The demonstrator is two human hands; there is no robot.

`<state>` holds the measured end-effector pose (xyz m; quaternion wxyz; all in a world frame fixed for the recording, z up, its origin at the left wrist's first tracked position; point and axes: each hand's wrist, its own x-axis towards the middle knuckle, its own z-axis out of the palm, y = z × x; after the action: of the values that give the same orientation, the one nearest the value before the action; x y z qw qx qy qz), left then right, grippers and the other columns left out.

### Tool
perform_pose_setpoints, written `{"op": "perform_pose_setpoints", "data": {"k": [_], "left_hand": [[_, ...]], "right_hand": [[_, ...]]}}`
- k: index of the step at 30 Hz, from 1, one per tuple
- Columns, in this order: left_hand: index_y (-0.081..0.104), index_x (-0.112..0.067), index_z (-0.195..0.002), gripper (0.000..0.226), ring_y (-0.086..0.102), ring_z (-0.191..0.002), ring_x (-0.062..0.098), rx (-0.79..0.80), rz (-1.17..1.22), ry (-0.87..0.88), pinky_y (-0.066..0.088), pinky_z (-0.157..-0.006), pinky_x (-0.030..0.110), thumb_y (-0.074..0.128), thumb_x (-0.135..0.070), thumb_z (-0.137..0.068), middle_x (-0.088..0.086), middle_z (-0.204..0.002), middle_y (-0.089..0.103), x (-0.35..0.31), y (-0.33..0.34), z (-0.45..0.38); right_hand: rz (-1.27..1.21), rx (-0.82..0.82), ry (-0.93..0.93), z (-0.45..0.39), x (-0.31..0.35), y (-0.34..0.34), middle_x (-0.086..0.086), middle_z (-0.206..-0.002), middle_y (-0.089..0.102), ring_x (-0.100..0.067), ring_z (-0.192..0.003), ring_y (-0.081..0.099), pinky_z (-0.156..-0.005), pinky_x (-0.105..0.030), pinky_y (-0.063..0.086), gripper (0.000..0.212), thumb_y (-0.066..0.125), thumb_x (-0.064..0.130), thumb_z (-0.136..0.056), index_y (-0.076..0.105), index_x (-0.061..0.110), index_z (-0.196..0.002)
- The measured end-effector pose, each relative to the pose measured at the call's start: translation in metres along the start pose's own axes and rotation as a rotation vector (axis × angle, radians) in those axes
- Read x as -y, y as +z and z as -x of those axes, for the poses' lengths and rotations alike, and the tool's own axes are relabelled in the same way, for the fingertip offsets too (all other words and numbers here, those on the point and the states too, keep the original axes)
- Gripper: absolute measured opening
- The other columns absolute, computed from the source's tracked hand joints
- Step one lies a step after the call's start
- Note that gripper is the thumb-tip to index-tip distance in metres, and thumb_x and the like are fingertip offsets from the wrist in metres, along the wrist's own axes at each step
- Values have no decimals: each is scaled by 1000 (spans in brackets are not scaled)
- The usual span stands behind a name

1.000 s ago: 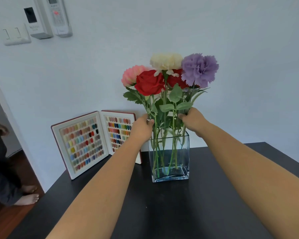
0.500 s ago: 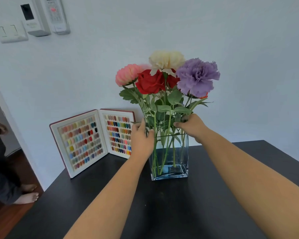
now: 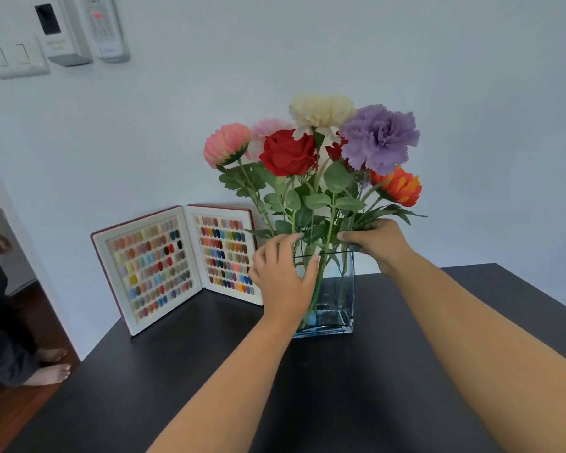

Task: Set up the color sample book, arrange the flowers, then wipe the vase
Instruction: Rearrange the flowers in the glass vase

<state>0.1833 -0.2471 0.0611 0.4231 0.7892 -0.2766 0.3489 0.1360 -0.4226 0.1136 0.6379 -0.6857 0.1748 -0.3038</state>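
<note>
Both grips sit at the mouth of the vase [image 3: 335, 299]. On the left hand [image 3: 283, 279] the grip is spread, fingers apart and curved, palm against the vase's left front wall with the fingertips reaching over the rim toward the stems [image 3: 329, 237]; it closes on nothing. On the right hand [image 3: 378, 245] the grip is bunched at the rim's right side, thumb pointing inward among the stems and leaves, but whether it actually pinches a stem cannot be told.

Square and made of clear glass, the vase stands upright on the dark table [image 3: 356, 387], with a little water visible at its bottom. From it rise a red rose [image 3: 288, 155], a pink flower [image 3: 224, 148] leaning left, a cream flower [image 3: 321, 111] at the top, a purple flower [image 3: 378, 137], and an orange flower [image 3: 399, 188] low on the right. A paler pink bloom shows behind the rose.

Left of the vase, the color sample book [image 3: 177, 263] stands open on the table against the white wall [image 3: 471, 93], its two pages filled with rows of colored chips; the left hand overlaps its right edge.

Wall switches [image 3: 17, 58] and mounted controllers [image 3: 82, 27] hang at upper left. Another person's bare feet [image 3: 49, 367] rest on the wooden floor at far left.
</note>
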Motion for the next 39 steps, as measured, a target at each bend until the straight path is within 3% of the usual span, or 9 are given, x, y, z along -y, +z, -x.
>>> {"op": "perform_pose_setpoints", "data": {"k": [3,7,12,16,22,28,34,37,39], "left_hand": [[65,-37,-114,30,39,-117,21,28,-81,42,23,-86,35,68,-47,-85,-10,-123,55,-4,3,-9],[72,-34,-107,28,38,-115,23,11,-130,86,16,-83,32,72,-46,-82,-8,-118,59,-5,4,-27],[75,-32,-105,29,39,-116,25,75,-139,87,26,-88,39,72,-49,-82,-8,-116,59,-4,5,-39],[76,-32,-105,29,39,-114,26,135,-180,77,33,-90,43,71,-49,-82,-6,-116,57,-7,11,-39],[76,-34,-103,27,37,-112,24,215,-181,50,31,-87,39,70,-50,-83,-6,-112,52,-16,13,-44],[77,-35,-95,28,41,-107,25,265,-222,17,31,-82,39,70,-57,-80,-6,-106,64,-24,13,-50],[76,-38,-103,32,37,-108,26,357,-240,30,37,-90,45,62,-61,-85,-5,-109,62,-28,9,-53],[76,-36,-100,28,36,-105,25,356,-232,54,27,-80,38,60,-56,-88,-7,-108,62,-36,7,-54],[78,-34,-93,28,35,-103,24,326,-228,70,18,-73,36,60,-54,-90,-9,-104,62,-40,6,-56]], "right_hand": [[-66,3,-40,3,-1,-2,-9,-84,74,-18,-76,71,-65,-23,56,15,81,6,-73,72,4,-86],[167,-21,-178,0,8,0,7,-72,70,3,-55,61,-59,-18,46,11,78,21,-79,74,15,-87],[551,55,-227,-12,36,5,-5,-80,67,-20,-74,60,-69,-26,43,17,70,24,-86,73,9,-94],[770,128,-187,-13,44,14,-12,-87,63,-27,-82,57,-70,-30,43,21,64,21,-90,66,2,-98],[520,238,-96,-12,36,14,-5,-74,61,-19,-67,54,-61,-27,45,7,64,11,-90,64,5,-93],[505,280,-96,-13,39,3,-8,-69,59,-17,-59,51,-55,-25,45,15,59,15,-93,63,5,-82],[685,232,-205,-12,60,5,-10,-83,59,-22,-67,52,-55,-30,42,15,43,26,-99,51,13,-96],[654,188,-243,-12,63,11,-15,-97,61,-26,-78,54,-60,-32,41,23,40,28,-100,47,10,-114],[587,166,-242,-12,63,14,-17,-93,64,-27,-76,57,-60,-34,45,26,41,29,-100,48,9,-115]]}}
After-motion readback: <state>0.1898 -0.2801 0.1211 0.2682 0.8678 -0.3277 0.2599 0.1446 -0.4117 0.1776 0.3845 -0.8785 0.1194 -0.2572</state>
